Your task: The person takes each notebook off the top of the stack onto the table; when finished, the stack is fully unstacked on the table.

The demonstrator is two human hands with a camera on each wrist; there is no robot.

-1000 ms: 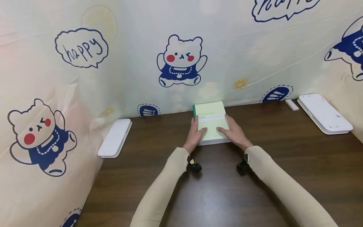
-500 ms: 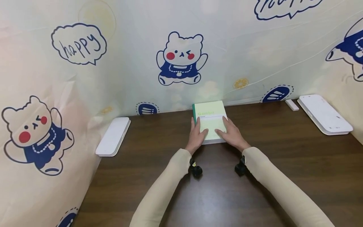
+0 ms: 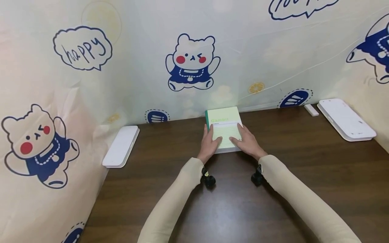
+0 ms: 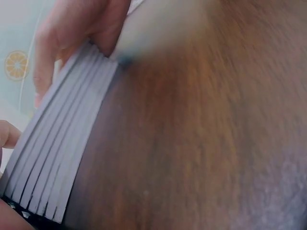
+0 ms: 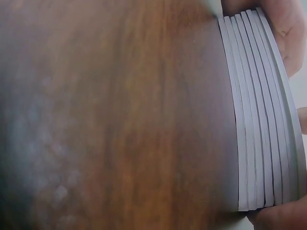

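My left hand lay with fingers nearly straight on the cover of the green notebook, its thumb against the left edge; it pressed rather than clasped. My right hand rested flat on the cover's right side in the same way. The notebook lay closed on the dark wooden table, close to the bear-print backdrop. Well apart sat a white case at left and a white tray at right.
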